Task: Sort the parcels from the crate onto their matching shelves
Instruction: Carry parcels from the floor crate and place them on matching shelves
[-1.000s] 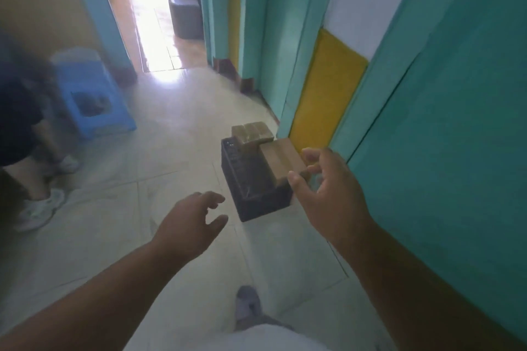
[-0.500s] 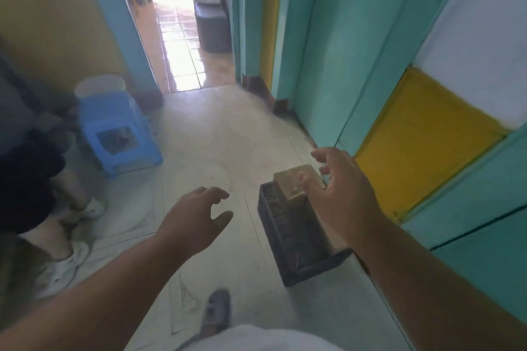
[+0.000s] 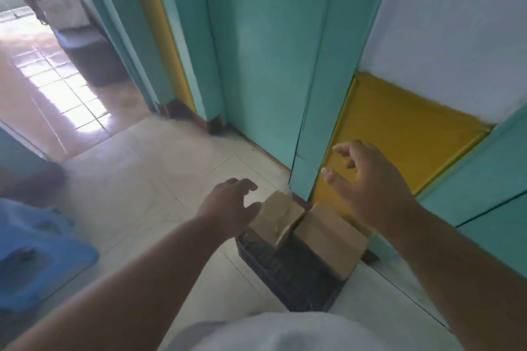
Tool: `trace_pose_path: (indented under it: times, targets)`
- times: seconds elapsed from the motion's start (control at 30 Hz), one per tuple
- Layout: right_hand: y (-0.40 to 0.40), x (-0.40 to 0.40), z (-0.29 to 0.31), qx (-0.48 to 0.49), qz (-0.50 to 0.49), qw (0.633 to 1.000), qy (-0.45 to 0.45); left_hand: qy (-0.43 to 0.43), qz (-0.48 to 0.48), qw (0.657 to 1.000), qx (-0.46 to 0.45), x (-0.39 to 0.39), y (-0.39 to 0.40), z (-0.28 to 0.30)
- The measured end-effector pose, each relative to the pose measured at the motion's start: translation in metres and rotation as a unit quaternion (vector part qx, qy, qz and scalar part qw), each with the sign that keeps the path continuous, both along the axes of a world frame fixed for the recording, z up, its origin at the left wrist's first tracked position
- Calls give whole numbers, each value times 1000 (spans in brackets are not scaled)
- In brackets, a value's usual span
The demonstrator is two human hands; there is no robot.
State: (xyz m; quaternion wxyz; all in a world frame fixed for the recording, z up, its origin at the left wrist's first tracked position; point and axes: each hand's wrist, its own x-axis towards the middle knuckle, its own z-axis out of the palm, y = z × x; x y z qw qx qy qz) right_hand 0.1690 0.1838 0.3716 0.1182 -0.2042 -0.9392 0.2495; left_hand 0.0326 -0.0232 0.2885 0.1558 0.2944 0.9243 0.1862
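Observation:
A dark plastic crate (image 3: 288, 273) stands on the floor against the teal and yellow wall. Brown cardboard parcels fill it: one parcel (image 3: 278, 216) at its far left, a larger parcel (image 3: 332, 239) to the right. My left hand (image 3: 232, 208) hovers just left of the far parcel, fingers loosely spread and holding nothing. Above the right parcel, my right hand (image 3: 368, 182) hangs in the air with fingers spread, empty. No shelves are in view.
A blue plastic stool (image 3: 37, 253) stands at the lower left. A teal door (image 3: 262, 60) and door frame rise behind the crate. An open doorway (image 3: 57, 88) at the far left leads to a sunlit tiled room with a dark bin (image 3: 91, 60).
I have come closer to the crate, which now lies right below me. Both hands have moved forward over the parcels. The person at the left has left the view.

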Motion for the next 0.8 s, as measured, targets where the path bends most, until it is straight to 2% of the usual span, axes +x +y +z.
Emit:
trace_pose_path:
  times: [0.2,0.47,0.67,0.8]
  targets:
    - [16,-72,-3,-4,-77,997,-3,15,-74,996,-42,-99,22,-19]
    - [-4,-165,-51,-34,-232,972,-16,-21,-270,960,-66,-223,77,-69]
    - [-14,-197,-96,-73,-307,948,-46,-64,-330,932,-137,-273,87,-119]
    - [-15,-201,-154,-98,-342,931,-84,-93,-353,915,-171,-279,99,-177]
